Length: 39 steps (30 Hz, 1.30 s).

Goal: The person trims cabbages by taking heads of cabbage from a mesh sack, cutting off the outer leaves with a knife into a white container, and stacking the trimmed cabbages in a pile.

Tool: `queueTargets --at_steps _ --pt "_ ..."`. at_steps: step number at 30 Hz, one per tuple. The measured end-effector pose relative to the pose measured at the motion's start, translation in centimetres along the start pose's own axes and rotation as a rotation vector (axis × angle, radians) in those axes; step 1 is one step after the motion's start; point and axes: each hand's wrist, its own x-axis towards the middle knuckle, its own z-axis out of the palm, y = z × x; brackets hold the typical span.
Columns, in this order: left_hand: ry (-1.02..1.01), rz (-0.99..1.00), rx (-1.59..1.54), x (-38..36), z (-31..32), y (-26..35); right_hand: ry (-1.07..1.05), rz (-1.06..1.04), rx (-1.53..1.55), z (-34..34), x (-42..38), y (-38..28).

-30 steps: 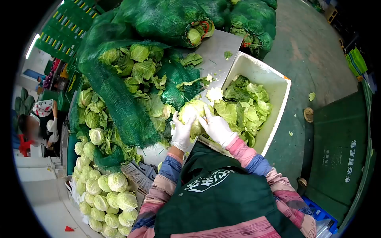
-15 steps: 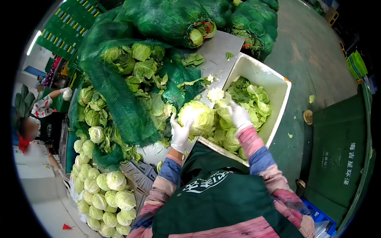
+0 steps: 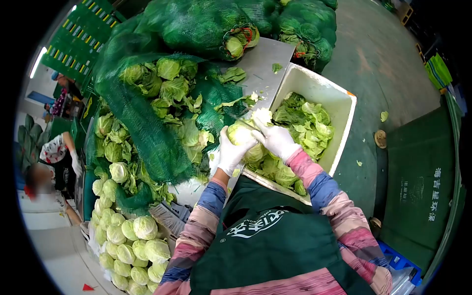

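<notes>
My left hand [image 3: 233,150], in a white glove, is wrapped round the near left side of a pale green cabbage [image 3: 240,133]. My right hand [image 3: 277,139], gloved too, is closed against the cabbage's right side. A thin grey streak shows by its fingertips, but I cannot make out what it is. Just beyond the right fingers lies a pale cut cabbage piece [image 3: 262,116]. Both hands are over the near left edge of a white foam box [image 3: 342,125], which holds loose cabbage leaves [image 3: 314,129].
Green mesh sacks [image 3: 196,30] of cabbages lie on the metal table [image 3: 268,54]. Trimmed cabbages [image 3: 125,253] are piled at the left. A large green bin [image 3: 418,182] stands at the right. Another person [image 3: 61,160] is at the far left.
My right hand has moved left from the leaves in the box to the cabbage. My left hand has moved slightly up and right around it. The other person's arm has lowered.
</notes>
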Motion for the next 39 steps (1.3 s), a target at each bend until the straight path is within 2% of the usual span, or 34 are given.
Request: queueTargets --at_steps 1,5,10,12,14,16,17,19,20,21,22,24,26,28,31,33,34,36,37,38,39 --pt "0.045 0.065 0.056 -0.1 0.4 -0.1 -0.134 0.000 -0.123 -0.4 0.4 -0.1" --pt "0.041 0.024 0.101 -0.5 0.4 0.9 -0.196 0.024 -0.121 -0.7 1.2 -0.3" --pt "0.011 0.077 0.090 -0.6 -0.3 0.0 -0.192 0.061 0.026 -0.8 3.1 0.9" --pt "-0.036 0.041 -0.077 -0.5 -0.6 -0.2 -0.185 0.013 0.084 -0.5 3.8 1.3" --pt "-0.050 0.062 -0.086 -0.5 -1.0 -1.1 -0.165 0.038 0.074 -0.7 3.9 1.2" --pt "-0.062 0.085 -0.094 -1.0 -1.1 -2.0 -0.208 0.229 0.156 -1.7 4.4 1.4" --pt "-0.060 0.087 -0.122 -1.7 -1.4 -1.6 -0.129 0.265 0.166 -1.7 4.1 2.6" --pt "-0.080 0.108 -0.161 -2.8 -2.4 -0.9 -0.111 0.259 0.011 0.9 3.3 7.9" --pt "-0.082 0.112 -0.157 -2.9 -2.9 -1.7 -0.081 0.316 0.009 2.5 2.2 10.7" --pt "-0.068 0.079 -0.236 -2.9 -3.3 -3.2 -0.044 0.443 0.055 1.6 0.8 10.8" --pt "-0.055 0.047 -0.314 -2.7 -3.6 -4.5 -0.052 0.425 -0.051 2.5 0.2 12.5" --pt "-0.043 0.006 -0.364 -2.7 -4.0 -5.0 -0.024 0.508 0.084 1.6 -0.5 10.4" --pt "-0.006 -0.091 -0.439 -2.8 -4.0 -3.8 -0.021 0.581 0.685 1.0 -0.4 4.9" --pt "0.009 -0.067 -0.383 -2.6 -3.5 -4.4 -0.027 0.426 0.528 2.6 0.1 1.4" --pt "0.035 -0.078 -0.332 -3.2 -4.0 -3.4 0.027 0.449 0.428 4.4 1.0 -0.9" --pt "0.046 -0.303 -0.433 -4.3 -5.4 0.1 0.199 0.377 0.754 6.4 1.5 -0.7" --pt "0.057 -0.305 -0.436 -4.0 -6.2 0.1 0.235 0.361 0.714 7.1 1.1 -1.4" --pt "-0.101 -0.729 -0.585 -3.8 -7.8 -0.3 0.228 0.259 0.659 7.4 0.1 -3.6" --pt "-0.035 -0.784 -0.611 -4.1 -7.1 -0.6 0.162 0.271 0.575 6.8 -0.6 -4.8" --pt "-0.023 -0.789 -0.616 -4.3 -6.8 -1.5 0.283 0.146 0.496 8.2 -1.1 -5.0" --pt "-0.029 -0.675 -0.678 -4.4 -6.6 -2.7 0.263 0.154 0.488 8.1 -1.2 -5.2"
